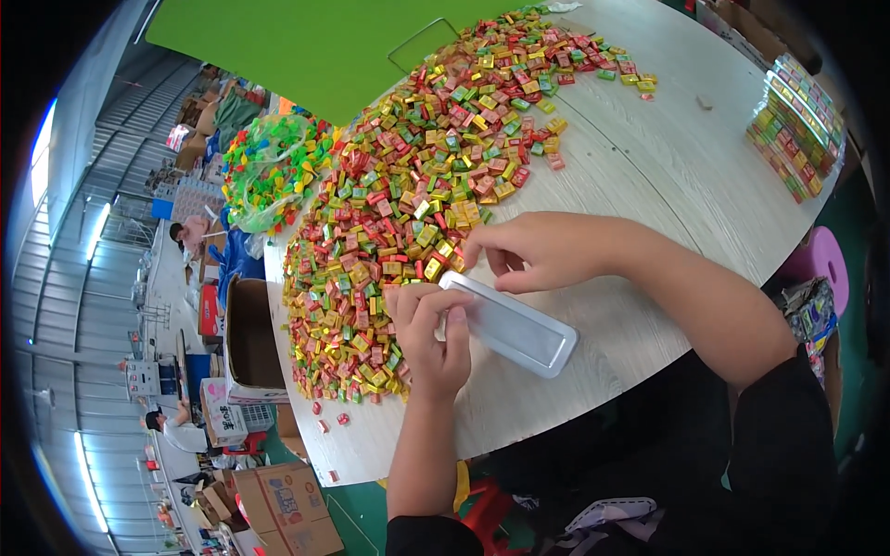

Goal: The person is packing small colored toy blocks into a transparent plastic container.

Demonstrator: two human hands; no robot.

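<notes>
My left hand [431,343] grips a shallow, translucent plastic box [528,334], its fingers around the far left end. The box is long with rounded corners, and it slants down to the right above the table. Just beyond it is my right hand [556,248], its fingers bent and the index fingertip close to the box's far end. A gap shows between that index finger and the thumb, with nothing visible between them. Beside both hands spreads a big heap of small wrapped candies [399,199] in red, yellow, green and pink, reaching to the far side.
The pale wooden table [640,195] has a curved edge. At its right stands a stack of filled clear boxes [795,130]. Left are a bag of green, red and yellow pieces [269,171] and an open carton [255,324]. A pink stool [823,269] stands at right.
</notes>
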